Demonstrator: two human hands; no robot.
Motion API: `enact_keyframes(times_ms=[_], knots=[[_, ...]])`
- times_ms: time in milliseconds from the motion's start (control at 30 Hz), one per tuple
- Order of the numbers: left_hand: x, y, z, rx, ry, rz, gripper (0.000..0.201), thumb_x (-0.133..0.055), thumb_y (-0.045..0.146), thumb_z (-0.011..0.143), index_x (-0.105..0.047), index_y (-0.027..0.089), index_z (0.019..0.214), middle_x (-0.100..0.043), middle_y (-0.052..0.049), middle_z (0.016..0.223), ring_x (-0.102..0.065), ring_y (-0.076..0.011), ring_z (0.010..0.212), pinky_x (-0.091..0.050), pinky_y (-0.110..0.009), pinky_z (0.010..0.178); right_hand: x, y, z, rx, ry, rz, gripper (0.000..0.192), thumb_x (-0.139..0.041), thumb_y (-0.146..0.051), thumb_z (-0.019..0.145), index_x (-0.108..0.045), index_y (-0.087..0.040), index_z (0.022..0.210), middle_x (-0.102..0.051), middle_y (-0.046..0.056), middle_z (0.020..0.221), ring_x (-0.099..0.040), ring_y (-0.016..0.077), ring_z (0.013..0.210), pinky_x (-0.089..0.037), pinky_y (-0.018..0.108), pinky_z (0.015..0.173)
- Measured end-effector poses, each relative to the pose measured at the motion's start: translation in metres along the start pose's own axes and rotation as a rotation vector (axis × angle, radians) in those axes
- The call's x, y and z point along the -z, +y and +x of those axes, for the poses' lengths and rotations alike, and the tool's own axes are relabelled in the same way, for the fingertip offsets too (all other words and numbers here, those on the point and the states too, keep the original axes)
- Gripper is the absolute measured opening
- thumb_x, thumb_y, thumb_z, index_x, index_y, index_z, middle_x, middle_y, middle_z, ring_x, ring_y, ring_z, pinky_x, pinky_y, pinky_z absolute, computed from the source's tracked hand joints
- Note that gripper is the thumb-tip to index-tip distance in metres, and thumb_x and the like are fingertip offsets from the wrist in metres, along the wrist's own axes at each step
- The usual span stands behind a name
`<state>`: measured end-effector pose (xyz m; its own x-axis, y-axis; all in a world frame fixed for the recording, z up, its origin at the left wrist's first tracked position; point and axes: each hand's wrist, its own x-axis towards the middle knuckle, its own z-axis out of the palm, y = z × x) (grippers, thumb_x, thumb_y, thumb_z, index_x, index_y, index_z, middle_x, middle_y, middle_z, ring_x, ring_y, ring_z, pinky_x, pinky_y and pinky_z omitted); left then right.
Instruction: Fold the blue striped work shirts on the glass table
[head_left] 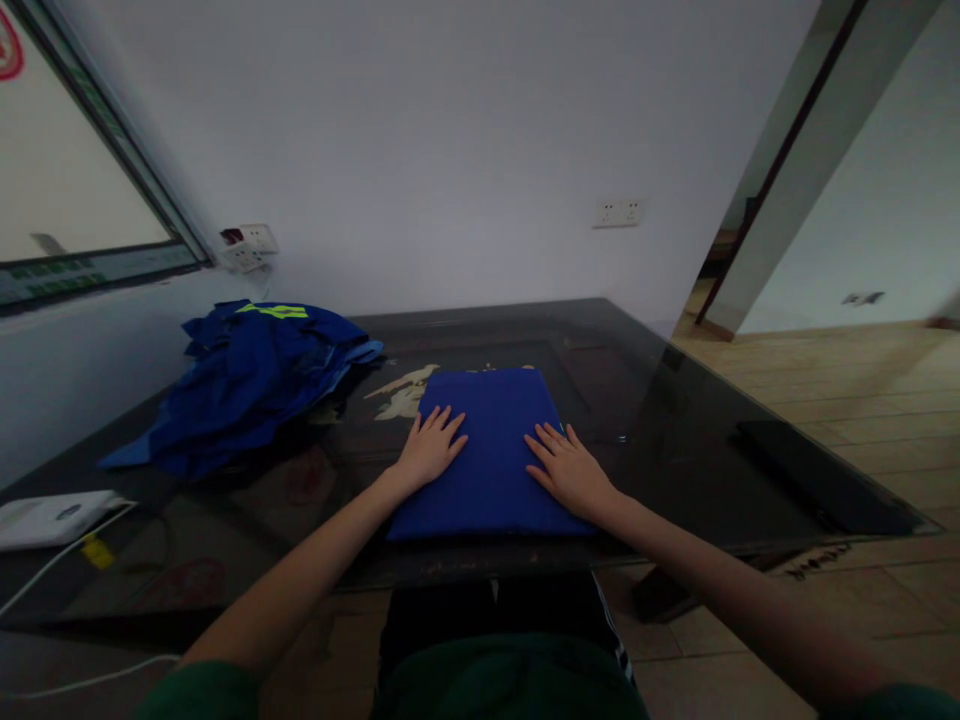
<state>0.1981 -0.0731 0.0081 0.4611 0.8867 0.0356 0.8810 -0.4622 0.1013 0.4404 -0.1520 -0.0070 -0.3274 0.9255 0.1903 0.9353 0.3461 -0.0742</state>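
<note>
A neatly folded blue garment (491, 420) lies flat on the dark glass table (675, 420) in front of me. My left hand (430, 447) rests palm down on its left edge, fingers spread. My right hand (568, 467) lies flat on its right side, fingers apart too. Neither hand grips anything. A crumpled heap of blue clothing with yellow-green stripes (247, 380) sits on the table to the left, beyond my left hand.
A white box with a white cable (52, 518) lies at the table's near left edge. A white wall with sockets (619, 212) stands behind the table. Wooden floor (847, 370) and a doorway open to the right.
</note>
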Motion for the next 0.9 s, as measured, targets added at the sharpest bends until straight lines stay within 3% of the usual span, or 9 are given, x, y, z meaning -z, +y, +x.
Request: enact_keyframes(times_ms=[100,167,233,500,633,733,900], knots=[[0.003,0.024,-0.033,-0.173,-0.018,-0.059,0.054,-0.031,0.051,0.096,-0.042,0.022,0.141,-0.033,-0.009,0.151,-0.023,-0.0264,0.142,-0.015,-0.051,0.115,0.002,-0.019,-0.007,0.076,-0.004,0.067,0.049,-0.037,-0.032,0.096,-0.046,-0.009,0.138,-0.037,0.016,0.147,-0.029,0.0270,0.139,-0.024,0.047,0.115],[0.000,0.038,-0.053,-0.312,-0.036,-0.099,0.059,-0.029,0.055,0.095,-0.037,0.023,0.143,-0.033,-0.007,0.151,-0.024,-0.0220,0.142,-0.015,-0.047,0.116,0.000,-0.033,-0.012,0.131,-0.040,0.127,0.052,-0.036,-0.034,0.097,-0.040,-0.008,0.142,-0.035,0.015,0.149,-0.029,0.0250,0.139,-0.029,0.043,0.113],[-0.006,0.044,-0.065,-0.361,-0.042,-0.100,0.063,-0.027,0.057,0.095,-0.030,0.021,0.146,-0.031,-0.007,0.152,-0.023,-0.0196,0.142,-0.014,-0.043,0.117,-0.004,-0.040,-0.017,0.157,-0.058,0.148,0.057,-0.037,-0.039,0.096,-0.035,-0.010,0.145,-0.033,0.014,0.150,-0.029,0.0252,0.140,-0.029,0.045,0.113],[-0.011,0.020,-0.074,-0.296,-0.038,-0.009,0.058,-0.030,0.058,0.094,-0.022,0.037,0.148,-0.017,0.000,0.157,-0.016,-0.0226,0.144,-0.016,-0.047,0.115,-0.010,-0.023,-0.038,0.099,-0.017,0.054,0.061,-0.040,-0.052,0.093,-0.031,-0.025,0.147,-0.027,0.009,0.153,-0.022,0.0280,0.142,-0.022,0.053,0.113],[-0.007,0.012,-0.081,-0.269,-0.047,0.014,0.061,-0.038,0.058,0.092,-0.023,0.038,0.147,-0.016,-0.002,0.157,-0.016,-0.0239,0.144,-0.016,-0.048,0.115,-0.010,-0.021,-0.041,0.080,-0.029,0.043,0.059,-0.040,-0.050,0.094,-0.031,-0.026,0.147,-0.026,0.009,0.153,-0.022,0.0276,0.142,-0.022,0.052,0.113],[-0.002,0.018,-0.083,-0.258,-0.071,0.005,0.062,-0.037,0.058,0.092,-0.024,0.035,0.148,-0.018,-0.004,0.156,-0.015,-0.0255,0.144,-0.016,-0.050,0.114,-0.011,-0.021,-0.040,0.093,-0.023,0.055,0.058,-0.040,-0.050,0.094,-0.031,-0.027,0.147,-0.027,0.008,0.153,-0.022,0.0268,0.142,-0.023,0.052,0.113],[0.001,0.045,-0.077,-0.259,-0.098,-0.077,0.072,-0.033,0.064,0.090,-0.025,0.022,0.149,-0.017,-0.009,0.156,-0.012,-0.0256,0.145,-0.015,-0.049,0.116,-0.016,-0.019,-0.041,0.102,0.013,0.036,0.058,-0.038,-0.050,0.094,-0.030,-0.027,0.147,-0.027,0.007,0.153,-0.021,0.0253,0.142,-0.023,0.052,0.113]])
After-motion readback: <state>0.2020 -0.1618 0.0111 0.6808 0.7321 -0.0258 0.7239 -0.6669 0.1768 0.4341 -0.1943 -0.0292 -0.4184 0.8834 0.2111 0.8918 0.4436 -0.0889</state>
